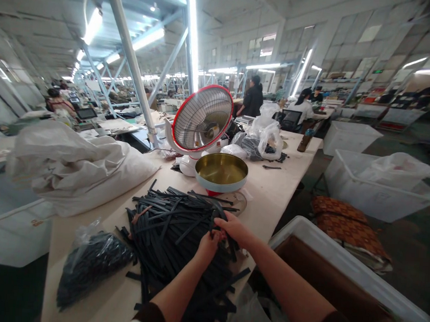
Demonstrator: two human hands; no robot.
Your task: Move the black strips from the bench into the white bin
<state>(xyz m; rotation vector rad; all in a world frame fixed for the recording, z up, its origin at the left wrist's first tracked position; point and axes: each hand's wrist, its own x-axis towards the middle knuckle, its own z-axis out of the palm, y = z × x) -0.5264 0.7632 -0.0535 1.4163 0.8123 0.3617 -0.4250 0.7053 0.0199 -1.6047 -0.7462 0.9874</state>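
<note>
A large pile of black strips [169, 226] covers the front middle of the table. Over its right side my left hand [210, 243] and my right hand [232, 227] are close together, their fingers closed on a black strip [218, 211] that bends up above them. Its lower part is hard to tell from the strips beneath. Just beyond the hands stands a round metal pan [221, 173] with a golden inside. A clear plastic bag [92, 263] full of small black pieces lies left of the pile.
Behind the pan is a red-rimmed heater [203, 118]. A big white sack [85, 166] lies at the left, and tied plastic bags [266, 135] and a brown bottle [305, 140] stand at the back. White bins [375, 184] are at the right. Several people sit or stand farther off.
</note>
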